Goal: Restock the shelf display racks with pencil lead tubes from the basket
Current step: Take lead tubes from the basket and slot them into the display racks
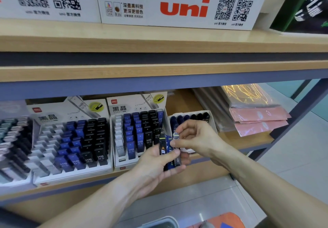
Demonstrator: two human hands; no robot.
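Nearest us, at the bottom edge, a grey basket rim (159, 223) and an orange patch (225, 219) are cut off by the frame, and we cannot make out what they hold. Above them our two forearms reach toward the lower shelf (248, 139). Our left hand (156, 163) curls round a small bundle of pencil lead tubes (171, 154), thumb laid across their fronts; fingers hide most of the bundle, so we cannot count it. Our right hand (198, 139) pinches the top of one tube in that bundle between thumb and forefinger, its round silver cap (175, 135) just showing. The bundle sits in front of the gap between the middle display rack (122, 163), filled with white, blue and black tubes marked HB 0.5, and a smaller white box (212, 121) of dark tubes, partly hidden behind our right hand. Another rack (74, 174) stands further left.
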